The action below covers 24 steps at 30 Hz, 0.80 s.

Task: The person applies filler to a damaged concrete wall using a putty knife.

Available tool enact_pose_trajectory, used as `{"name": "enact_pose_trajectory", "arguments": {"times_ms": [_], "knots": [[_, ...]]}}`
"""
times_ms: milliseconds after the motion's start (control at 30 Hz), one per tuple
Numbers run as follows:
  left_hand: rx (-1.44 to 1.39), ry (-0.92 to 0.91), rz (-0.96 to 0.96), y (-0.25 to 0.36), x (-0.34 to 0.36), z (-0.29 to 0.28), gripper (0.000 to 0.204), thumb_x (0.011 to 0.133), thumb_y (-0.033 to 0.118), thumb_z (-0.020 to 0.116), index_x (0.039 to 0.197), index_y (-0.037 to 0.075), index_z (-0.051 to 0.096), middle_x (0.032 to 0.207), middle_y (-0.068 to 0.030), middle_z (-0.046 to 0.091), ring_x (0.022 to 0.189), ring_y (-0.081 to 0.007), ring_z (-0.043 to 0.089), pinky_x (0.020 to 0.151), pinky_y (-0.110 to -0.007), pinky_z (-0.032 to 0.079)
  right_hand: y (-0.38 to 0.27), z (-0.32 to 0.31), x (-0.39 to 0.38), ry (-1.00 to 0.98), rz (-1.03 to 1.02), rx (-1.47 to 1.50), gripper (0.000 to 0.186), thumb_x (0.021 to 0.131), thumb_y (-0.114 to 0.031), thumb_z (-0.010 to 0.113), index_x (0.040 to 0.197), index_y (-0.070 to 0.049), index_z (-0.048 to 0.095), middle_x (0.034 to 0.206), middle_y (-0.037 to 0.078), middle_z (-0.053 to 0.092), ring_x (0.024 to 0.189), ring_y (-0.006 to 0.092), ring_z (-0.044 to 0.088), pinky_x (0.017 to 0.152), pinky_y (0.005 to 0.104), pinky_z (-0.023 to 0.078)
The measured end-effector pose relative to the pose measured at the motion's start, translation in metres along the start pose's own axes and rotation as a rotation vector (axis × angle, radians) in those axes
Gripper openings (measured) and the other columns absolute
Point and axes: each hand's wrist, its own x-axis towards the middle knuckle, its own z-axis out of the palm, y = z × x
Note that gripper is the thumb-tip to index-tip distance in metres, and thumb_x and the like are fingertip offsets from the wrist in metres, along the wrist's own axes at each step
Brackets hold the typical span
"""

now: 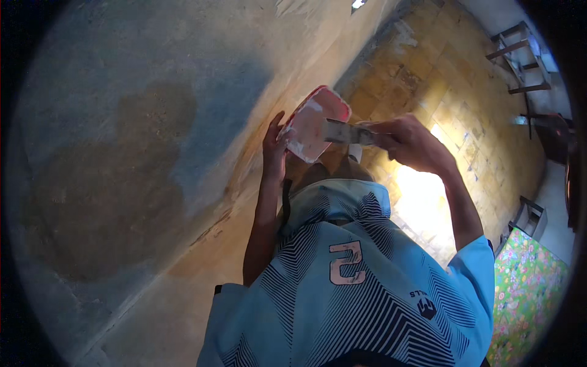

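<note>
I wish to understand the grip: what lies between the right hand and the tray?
The scraper, as the head view shows: the right hand grips it, and its blade overlaps the tray. Whether blade and tray touch, I cannot tell.

We note uneven light: the wall [220, 92] at left lies dim and bluish, while glare burns out part of the floor [471, 140] at right, near the right hand [417, 145], which looks slightly blurred. We record fisheye bending and blackened edges.
</note>
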Motion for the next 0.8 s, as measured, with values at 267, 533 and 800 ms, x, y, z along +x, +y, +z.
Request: {"name": "enact_pose_trajectory", "arguments": {"times_ms": [267, 533, 800], "knots": [[-0.010, -0.028, 0.178, -0.001, 0.005, 0.043, 0.066, 0.080, 0.016, 0.071, 0.138, 0.008, 0.041, 0.100, -0.0013, 0.049, 0.098, -0.0132, 0.054, 0.084, -0.026, 0.046, -0.004, 0.030, 0.023, 0.106, 0.029, 0.017, 0.026, 0.079, -0.008, 0.054, 0.102, -0.003, 0.067, 0.087, 0.021, 0.066, 0.079, 0.0356, 0.065, 0.073, 0.0437, 0.053], [0.161, 0.087, 0.322, -0.003, 0.001, 0.118, 0.070, 0.079, 0.015, 0.072, 0.139, 0.007, 0.037, 0.099, -0.0020, 0.049, 0.095, -0.0132, 0.054, 0.082, -0.029, 0.047, -0.001, -0.011, 0.011, 0.077, 0.145, -0.115, 0.028, 0.085, -0.007, 0.049, 0.108, -0.002, 0.064, 0.082, 0.025, 0.061, 0.073, 0.0408, 0.060, 0.073, 0.0456, 0.051], [0.092, 0.093, 0.313, -0.005, 0.016, 0.140, 0.074, 0.078, 0.011, 0.073, 0.140, 0.004, 0.033, 0.105, -0.0056, 0.049, 0.098, -0.0151, 0.054, 0.086, -0.027, 0.046, 0.029, -0.056, 0.012, 0.164, 0.018, -0.115, 0.024, 0.075, -0.006, 0.053, 0.094, -0.001, 0.065, 0.086, 0.024, 0.064, 0.082, 0.0398, 0.063, 0.079, 0.0458, 0.052]]}}
